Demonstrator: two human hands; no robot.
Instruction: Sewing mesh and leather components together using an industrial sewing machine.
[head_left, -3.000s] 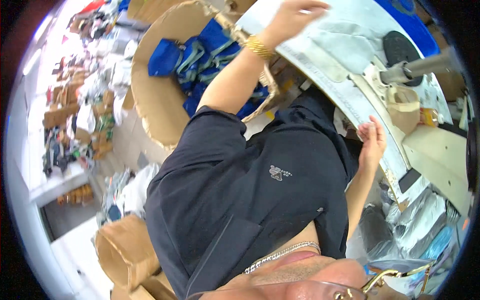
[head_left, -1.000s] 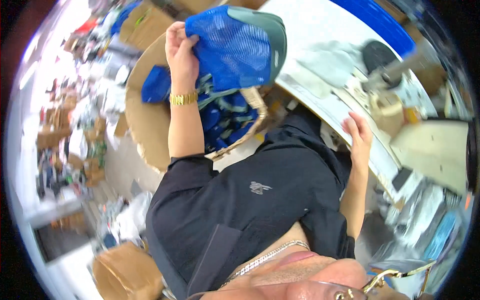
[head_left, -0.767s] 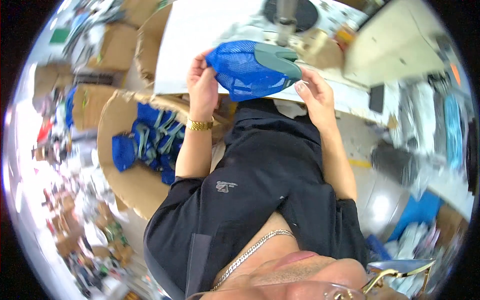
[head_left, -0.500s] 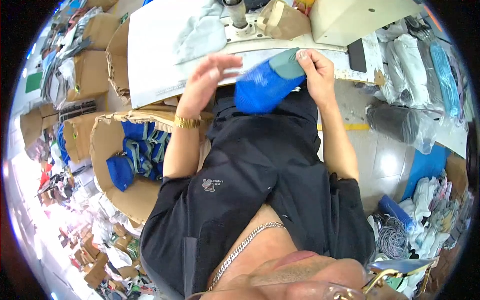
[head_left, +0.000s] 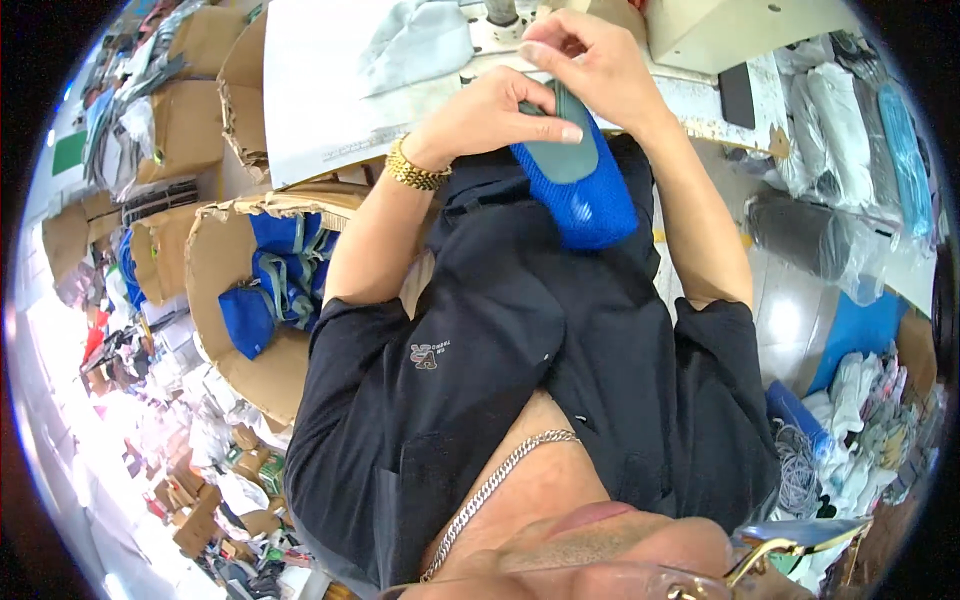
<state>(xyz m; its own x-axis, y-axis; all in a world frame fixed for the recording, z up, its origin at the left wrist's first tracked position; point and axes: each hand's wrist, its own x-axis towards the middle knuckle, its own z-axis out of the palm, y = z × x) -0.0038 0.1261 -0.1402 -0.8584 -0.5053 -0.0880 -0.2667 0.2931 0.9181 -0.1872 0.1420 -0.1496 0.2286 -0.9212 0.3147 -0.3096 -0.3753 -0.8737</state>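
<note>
A blue mesh piece with a grey-green panel (head_left: 590,215) hangs over my lap at the table's edge. My left hand (head_left: 505,120) is closed on its upper end, thumb across the grey-green panel. My right hand (head_left: 585,70) is raised just above and right of that end, thumb and fingers curled together; what is between them, if anything, is too small to make out. Behind them stand a metal machine post (head_left: 500,15) and a cream machine housing (head_left: 710,30). A pale grey cloth (head_left: 410,40) lies to the left on the white table (head_left: 310,100).
A cardboard bin (head_left: 215,280) holding several similar blue pieces (head_left: 250,320) stands left of my body. Boxes (head_left: 180,130) and piles of material fill the far left. A dark phone-like slab (head_left: 737,97) lies at the table's right, beside bagged bundles (head_left: 830,130) and a grey bundle (head_left: 810,240).
Since half a second ago, my left hand has closed on the piece, which has turned upright. My right hand has let go of its panel and risen toward the machine post.
</note>
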